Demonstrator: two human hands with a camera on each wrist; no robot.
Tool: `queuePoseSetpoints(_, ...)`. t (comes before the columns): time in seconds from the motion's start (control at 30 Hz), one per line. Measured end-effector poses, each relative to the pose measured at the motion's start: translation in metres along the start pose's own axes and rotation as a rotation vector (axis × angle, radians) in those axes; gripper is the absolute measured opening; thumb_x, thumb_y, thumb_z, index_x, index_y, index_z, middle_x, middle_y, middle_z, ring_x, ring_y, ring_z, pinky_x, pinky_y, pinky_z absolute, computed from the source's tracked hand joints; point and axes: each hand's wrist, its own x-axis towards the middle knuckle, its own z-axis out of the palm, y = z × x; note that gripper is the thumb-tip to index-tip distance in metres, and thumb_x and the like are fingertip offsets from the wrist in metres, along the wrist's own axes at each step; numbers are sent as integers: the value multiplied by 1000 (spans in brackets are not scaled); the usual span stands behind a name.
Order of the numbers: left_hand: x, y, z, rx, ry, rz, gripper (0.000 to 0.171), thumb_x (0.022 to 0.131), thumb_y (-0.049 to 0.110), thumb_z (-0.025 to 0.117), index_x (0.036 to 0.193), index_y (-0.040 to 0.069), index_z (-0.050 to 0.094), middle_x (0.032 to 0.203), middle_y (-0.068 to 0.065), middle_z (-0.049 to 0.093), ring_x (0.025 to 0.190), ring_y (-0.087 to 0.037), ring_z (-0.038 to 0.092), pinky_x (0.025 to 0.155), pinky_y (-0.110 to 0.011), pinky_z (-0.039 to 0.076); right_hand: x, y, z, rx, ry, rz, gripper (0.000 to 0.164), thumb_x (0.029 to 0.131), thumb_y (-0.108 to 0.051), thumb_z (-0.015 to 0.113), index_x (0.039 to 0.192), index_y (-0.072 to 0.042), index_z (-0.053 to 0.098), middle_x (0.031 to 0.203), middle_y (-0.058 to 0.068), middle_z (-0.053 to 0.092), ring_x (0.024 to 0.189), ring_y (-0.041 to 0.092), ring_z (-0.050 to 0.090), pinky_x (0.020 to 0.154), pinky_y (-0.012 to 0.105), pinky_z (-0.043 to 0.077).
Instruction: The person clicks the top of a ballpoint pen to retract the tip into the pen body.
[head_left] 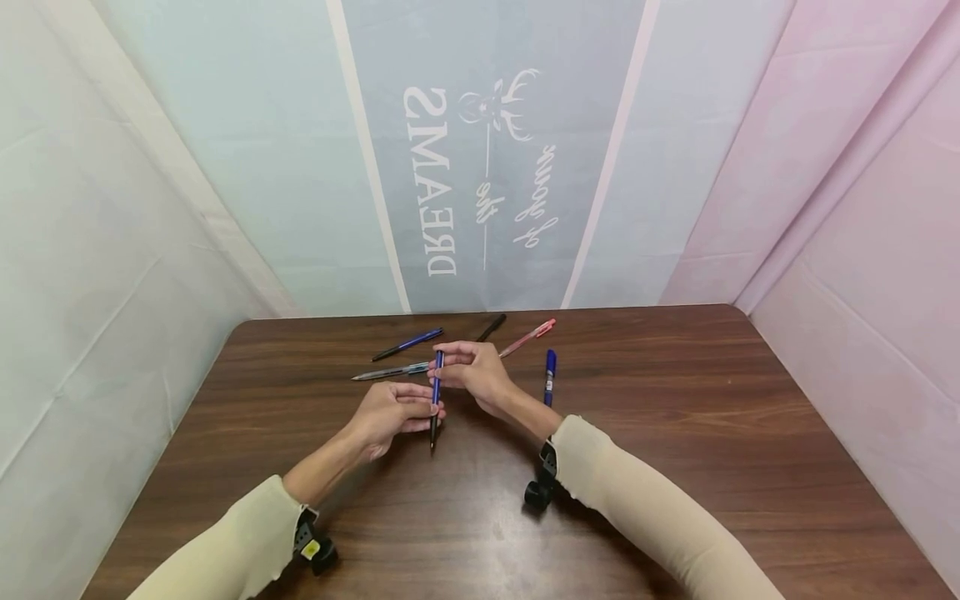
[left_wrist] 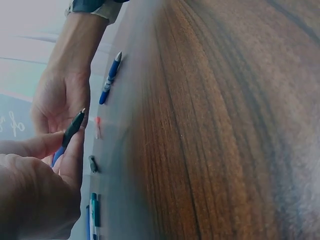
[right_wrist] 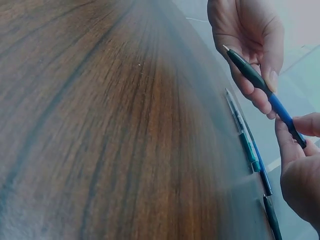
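Note:
A blue pen with a black grip (head_left: 437,385) is held upright-looking between both hands, over the wooden table. My left hand (head_left: 385,413) pinches it along its lower part, near the black grip. Its other end is pinched by my right hand (head_left: 480,375). In the right wrist view the pen (right_wrist: 248,71) shows its pointed metal tip beyond the left fingers. Behind the hands lie a clear pen with a teal part (head_left: 384,372), a blue pen with dark ends (head_left: 408,343), a black pen (head_left: 492,326) partly hidden by my right hand, and a red clear pen (head_left: 529,337).
To the right of my right hand lies a blue pen with a pale label (head_left: 551,377), its lower end near the wrist. The brown table (head_left: 675,433) meets a printed curtain (head_left: 510,283) at the back, with pale fabric on both sides.

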Motion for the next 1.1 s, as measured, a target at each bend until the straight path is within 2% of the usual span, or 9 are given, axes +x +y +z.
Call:
queuePoseSetpoints(0.23, -3, 0, -3, 0, 3, -1, 33, 99, -8, 67, 129, -20, 60, 103, -20, 79, 94, -25, 79, 84, -33, 64, -1, 0, 3, 3, -16, 15, 45, 99, 17, 60, 143, 18, 52, 117, 37, 71, 97, 24, 78, 92, 42, 62)
queuePoseSetpoints(0.5, -9, 0, -10, 7, -12, 6, 35, 99, -6, 67, 129, -23, 58, 102, -19, 79, 93, -23, 79, 84, -33, 64, -3, 2, 8, -39, -35, 48, 59, 97, 11, 68, 152, 8, 48, 122, 36, 69, 101, 26, 78, 92, 40, 63)
queuePoseSetpoints(0.7, -19, -1, -17, 39, -17, 4, 34, 100, -4, 68, 127, -22, 59, 103, -19, 79, 95, -24, 79, 84, -33, 64, -5, 3, 17, -76, -65, 48, 60, 96, 11, 69, 152, 8, 48, 122, 34, 70, 102, 26, 78, 91, 40, 63)
queuePoseSetpoints(0.93, -30, -4, -27, 83, 13, -12, 31, 101, -2, 68, 126, -18, 63, 107, -22, 78, 96, -24, 79, 84, -34, 64, -5, 9, 30, -56, -90, 64, 62, 95, 14, 69, 152, 10, 45, 125, 40, 66, 102, 26, 78, 91, 39, 63)
queuePoseSetpoints(1.1, -37, -6, -35, 120, 2, 0, 32, 101, 1, 69, 125, -19, 62, 107, -22, 78, 98, -25, 79, 84, -34, 64, -4, 13, 39, -67, -85, 74, 60, 94, 13, 71, 150, 11, 48, 120, 37, 69, 102, 31, 78, 89, 39, 63)
